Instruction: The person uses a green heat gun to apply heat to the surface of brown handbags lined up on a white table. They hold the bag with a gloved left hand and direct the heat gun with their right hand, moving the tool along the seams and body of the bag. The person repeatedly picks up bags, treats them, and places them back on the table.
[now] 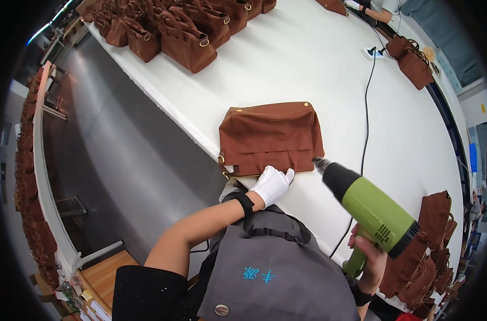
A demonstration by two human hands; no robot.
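Note:
A brown handbag (pixel 273 134) lies on the white table in front of me, its metal feet facing the far side and gold-coloured rings at its near left corner. My left hand (pixel 273 184), in a white glove, is closed on the bag's near edge; some of its fingertips are hidden there. In my bare right hand (pixel 369 254) is a green heat gun (pixel 374 206), gripped by its handle. Its metal nozzle points at the bag's right side, close to the near right corner. Whether the nozzle touches the leather I cannot tell.
Many brown handbags (pixel 187 45) stand at the far left of the white table (pixel 286 64). More bags (pixel 414 267) lie at the right. A black cable (pixel 366 117) runs across the table to a power strip (pixel 373 53). Another person's arm (pixel 378 14) shows at the far edge.

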